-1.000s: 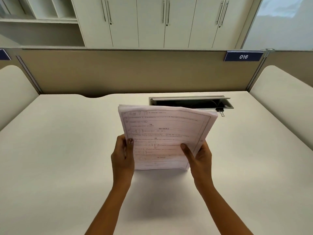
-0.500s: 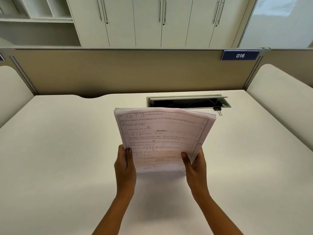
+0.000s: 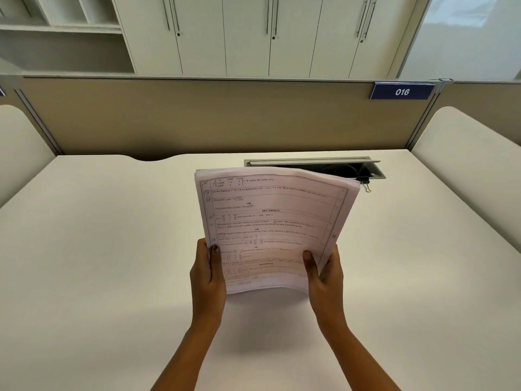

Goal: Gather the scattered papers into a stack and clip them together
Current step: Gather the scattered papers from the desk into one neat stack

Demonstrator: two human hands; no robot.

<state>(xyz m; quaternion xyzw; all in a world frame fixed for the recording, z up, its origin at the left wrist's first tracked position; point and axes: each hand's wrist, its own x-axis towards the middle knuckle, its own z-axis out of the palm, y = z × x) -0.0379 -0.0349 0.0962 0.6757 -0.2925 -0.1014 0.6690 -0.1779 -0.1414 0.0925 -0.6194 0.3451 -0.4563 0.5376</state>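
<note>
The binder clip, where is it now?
In the head view, the binder clip lies on the desk, right of the paper stack's top corner, beside the open cable tray.

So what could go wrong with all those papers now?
The stack of papers is held upright by the left hand and right hand near its bottom only, so the bending top could flop or sheets could slide out. The binder clip lies behind it by the open cable tray; it might get knocked in.
</note>
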